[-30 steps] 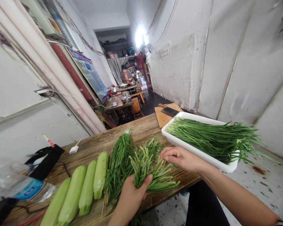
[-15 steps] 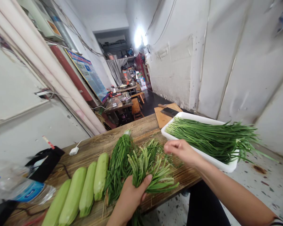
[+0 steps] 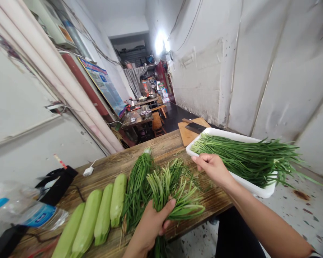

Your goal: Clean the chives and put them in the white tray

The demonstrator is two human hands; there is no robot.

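- The right hand had risen from the loose greens on the table since a second earlier. It now stood at the near left corner of the white tray, higher and further from the person.
- Its fingers were curled inward, thumb side up. Whether they pinched any stalk could not be determined.
- The left hand was unchanged in place and grip. It was closed around the lower part of a bunch of chives, thumb across the stalks, at the near edge of the wooden table.
- The held bunch fanned upward and to the right over the table top. A second, tied bundle of chives lay just to its left, tips pointing away from the person.
- The tray overhung the right end of the table. It held a long layer of sorted chives, laid lengthwise, with the leaf tips trailing past its right end.
- Three pale green squashes lay side by side, left of the tied bundle.
- A cutting board with a cleaver on it sat beyond the tray.
- A plastic bottle lay on its side at the far left of the table. Its contents could not be made out.
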